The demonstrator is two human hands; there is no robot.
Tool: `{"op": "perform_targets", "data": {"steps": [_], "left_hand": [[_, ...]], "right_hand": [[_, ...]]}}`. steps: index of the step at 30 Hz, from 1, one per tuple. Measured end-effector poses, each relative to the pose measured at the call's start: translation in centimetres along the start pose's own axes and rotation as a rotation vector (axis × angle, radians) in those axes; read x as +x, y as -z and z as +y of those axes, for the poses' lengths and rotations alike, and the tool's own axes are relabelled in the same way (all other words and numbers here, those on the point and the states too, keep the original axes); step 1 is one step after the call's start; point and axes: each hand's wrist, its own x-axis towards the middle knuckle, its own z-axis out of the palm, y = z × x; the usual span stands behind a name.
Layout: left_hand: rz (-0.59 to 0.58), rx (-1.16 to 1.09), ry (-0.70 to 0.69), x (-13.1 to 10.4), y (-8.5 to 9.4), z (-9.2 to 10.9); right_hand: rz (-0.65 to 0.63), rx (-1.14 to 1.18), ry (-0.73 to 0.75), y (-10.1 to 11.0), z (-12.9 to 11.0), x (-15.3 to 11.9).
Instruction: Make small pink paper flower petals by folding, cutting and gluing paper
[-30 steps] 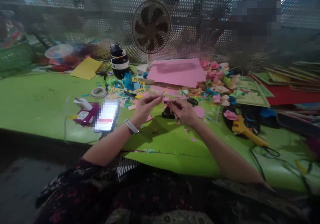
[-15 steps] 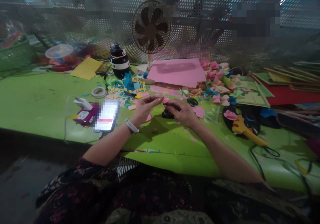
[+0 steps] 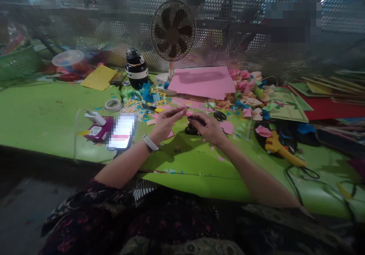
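Observation:
My left hand (image 3: 168,122), with a white band at the wrist, pinches a small pink paper piece (image 3: 185,107) between thumb and fingers. Close beside it, my right hand (image 3: 208,127) is closed around a small dark object (image 3: 194,119), too small to make out. A black item (image 3: 190,130) lies on the green table (image 3: 182,160) just under my right hand. Black-handled scissors (image 3: 219,116) and a pink paper scrap (image 3: 227,127) rest to the right of it. Coloured paper scraps surround both hands.
Behind stand a fan (image 3: 172,32) and a black bottle (image 3: 137,69). Pink sheets (image 3: 202,82) lie beside a heap of paper flowers (image 3: 245,84). A lit phone (image 3: 122,131) and tape roll (image 3: 113,105) are left; a yellow glue gun (image 3: 281,148) with its cord is right.
The pink piece now shows at my left fingertips, less of it between the hands. My right hand has shifted very slightly; the fingertips are a little farther apart.

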Motion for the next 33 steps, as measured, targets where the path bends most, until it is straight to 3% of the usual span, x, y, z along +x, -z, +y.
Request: {"op": "perform_targets", "data": {"steps": [10,22,29,33], "left_hand": [[-0.036,0.003,-0.062,-0.01,0.20,0.14],[0.055,0.094,-0.117,-0.33,-0.23,0.43],[0.002,0.066,-0.146,-0.30,-0.30,0.30],[0.056,0.088,-0.161,-0.37,-0.37,0.40]], "right_hand": [[-0.030,0.007,-0.013,-0.08,0.32,0.01],[-0.025,-0.067,-0.005,-0.35,-0.37,-0.34],[0.026,-0.090,-0.025,0.03,-0.44,-0.32],[-0.009,-0.059,-0.017,0.08,-0.41,-0.19]]}}
